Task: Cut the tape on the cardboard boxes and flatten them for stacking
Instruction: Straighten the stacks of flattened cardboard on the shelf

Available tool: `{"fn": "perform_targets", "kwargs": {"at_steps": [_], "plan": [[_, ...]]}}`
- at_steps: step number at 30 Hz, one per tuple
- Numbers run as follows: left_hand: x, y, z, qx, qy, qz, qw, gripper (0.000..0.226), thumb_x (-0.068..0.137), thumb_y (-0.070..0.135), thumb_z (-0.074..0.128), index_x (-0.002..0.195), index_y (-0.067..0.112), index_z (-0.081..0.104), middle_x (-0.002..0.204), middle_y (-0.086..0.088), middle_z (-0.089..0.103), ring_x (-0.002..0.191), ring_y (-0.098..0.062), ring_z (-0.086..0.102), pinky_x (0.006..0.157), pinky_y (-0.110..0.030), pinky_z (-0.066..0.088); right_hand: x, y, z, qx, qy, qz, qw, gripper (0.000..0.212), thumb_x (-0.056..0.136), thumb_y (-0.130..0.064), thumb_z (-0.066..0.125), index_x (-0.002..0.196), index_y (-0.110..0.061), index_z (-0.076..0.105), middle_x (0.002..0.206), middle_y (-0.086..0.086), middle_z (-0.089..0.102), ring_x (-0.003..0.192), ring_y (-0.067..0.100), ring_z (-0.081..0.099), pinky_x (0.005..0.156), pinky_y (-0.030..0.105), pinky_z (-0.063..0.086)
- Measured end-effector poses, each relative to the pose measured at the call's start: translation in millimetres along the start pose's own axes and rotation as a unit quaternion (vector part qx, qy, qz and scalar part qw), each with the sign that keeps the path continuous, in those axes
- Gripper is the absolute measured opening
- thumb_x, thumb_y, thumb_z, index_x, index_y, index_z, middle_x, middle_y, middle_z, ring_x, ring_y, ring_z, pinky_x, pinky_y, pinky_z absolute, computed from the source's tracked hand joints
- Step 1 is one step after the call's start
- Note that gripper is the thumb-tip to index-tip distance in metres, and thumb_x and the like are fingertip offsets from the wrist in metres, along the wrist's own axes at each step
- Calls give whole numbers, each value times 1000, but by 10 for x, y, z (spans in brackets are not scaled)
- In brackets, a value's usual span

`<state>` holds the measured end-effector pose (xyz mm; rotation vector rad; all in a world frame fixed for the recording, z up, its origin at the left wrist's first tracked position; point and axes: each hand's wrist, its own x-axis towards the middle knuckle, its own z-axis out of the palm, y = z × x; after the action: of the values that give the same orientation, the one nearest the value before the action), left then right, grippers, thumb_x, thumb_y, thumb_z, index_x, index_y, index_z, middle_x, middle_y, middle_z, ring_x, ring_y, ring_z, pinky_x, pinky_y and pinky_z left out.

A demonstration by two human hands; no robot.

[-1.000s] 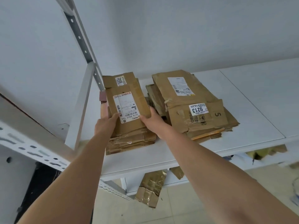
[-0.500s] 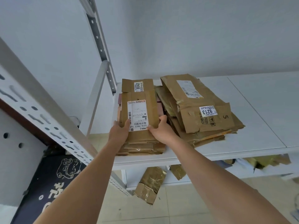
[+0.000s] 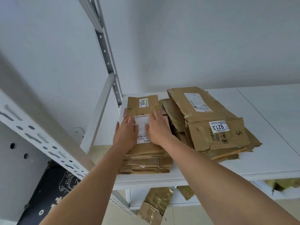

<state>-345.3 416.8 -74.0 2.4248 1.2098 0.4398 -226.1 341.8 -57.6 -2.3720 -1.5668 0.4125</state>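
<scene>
- At frame centre, both hands lie flat on the top flattened box point(image 3: 146, 144) of the left stack point(image 3: 146, 163), which sits on the white shelf point(image 3: 276, 143).
- Left hand point(image 3: 125, 133): palm down, fingers straight and slightly spread, pointing toward the upper part of the frame. Fingertips rest at the left edge of the white shipping label point(image 3: 142, 127). Nothing gripped; contact is flat pressure only.
- Right hand point(image 3: 158, 129): palm down, fingers extended and close together, covering the right side of the same label. The thumb reaches left across the label. No curl round any edge is visible.
- The two hands are just beside each other, with a strip of label showing between them.
- Left stack: several flattened brown boxes layered, front edges roughly aligned near the shelf's front lip. A lower piece with a "6042" sticker point(image 3: 143, 102) sticks out behind the top box, toward the wall.
- Right stack point(image 3: 211, 127): larger flattened boxes, centre-right of frame, touching or very near the left stack; the top piece carries a "9213" label point(image 3: 218, 127) and a handwritten "5". Edges are ragged and uneven.
- Lower centre, under the shelf: crumpled brown cardboard pieces point(image 3: 154, 205) on the floor.
- Left of frame: perforated metal rack uprights point(image 3: 105, 51) and a slotted beam point(image 3: 40, 143).
</scene>
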Motion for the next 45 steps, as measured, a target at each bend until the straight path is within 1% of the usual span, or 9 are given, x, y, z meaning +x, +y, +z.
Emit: {"fn": "perform_targets", "kwargs": {"at_steps": [3,5,8,18,25,30,33,43,45], "plan": [[85,-106,197,-35,-24,5,999,30,105,27,30,132,16,38,143,-5,45,138,-27,37,116,-51,24,184,98,255,18,29,24,999,62,105,-34,29,154,-2,10,165,12,-2,152,23,-4,123,42,2],[124,-199,338,-10,-48,5,999,52,105,40,25,154,23,16,163,3,17,151,-18,6,122,-47,4,233,171,380,42,38,32,998,64,104,-39,26,156,-6,6,165,8,-8,152,19,-8,121,40,-4],[160,-286,447,55,-57,4,997,59,103,52,14,156,32,-4,163,10,-14,148,-11,-20,119,-42,-9,269,226,467,45,49,40,997,68,104,-45,24,157,-11,-1,164,6,-13,151,19,-13,119,39,-11],[251,-321,481,4,-84,-17,996,56,105,45,21,157,29,7,165,8,-5,150,-13,-11,124,-39,2,383,275,516,29,8,40,999,67,105,-44,19,157,-11,-6,164,6,-15,151,20,-13,122,40,-6],[119,-249,290,11,-92,-90,992,60,99,62,23,151,50,-5,163,2,-20,151,-32,-9,119,-58,7,69,83,360,31,7,85,996,64,104,-47,20,157,-24,-7,160,13,-26,148,34,-22,119,53,-8],[-37,-223,201,-148,-85,-210,963,89,88,69,47,155,33,0,155,-16,25,135,-39,37,110,-53,35,-476,47,424,115,8,148,982,69,101,-57,26,154,-35,-12,162,10,-23,149,37,-12,117,59,15],[-160,-177,154,-234,-86,-243,937,82,89,67,47,153,31,11,132,-4,58,107,-28,59,95,-42,48,-619,14,414,165,10,176,970,68,99,-60,28,152,-44,-13,162,-1,-22,149,39,-2,110,56,31],[-83,-165,185,-352,13,-264,898,64,93,53,56,148,38,27,118,3,66,92,-16,65,88,-42,55,-230,24,258,206,27,135,969,66,100,-52,41,154,-46,3,164,-10,-11,147,48,-5,112,63,25],[-13,-177,184,-303,-3,-249,920,63,94,53,53,149,40,24,119,5,65,94,-18,64,90,-41,53,-110,77,238,204,-10,129,970,66,101,-50,39,156,-40,2,165,-3,-12,149,45,-3,116,60,18]]}}
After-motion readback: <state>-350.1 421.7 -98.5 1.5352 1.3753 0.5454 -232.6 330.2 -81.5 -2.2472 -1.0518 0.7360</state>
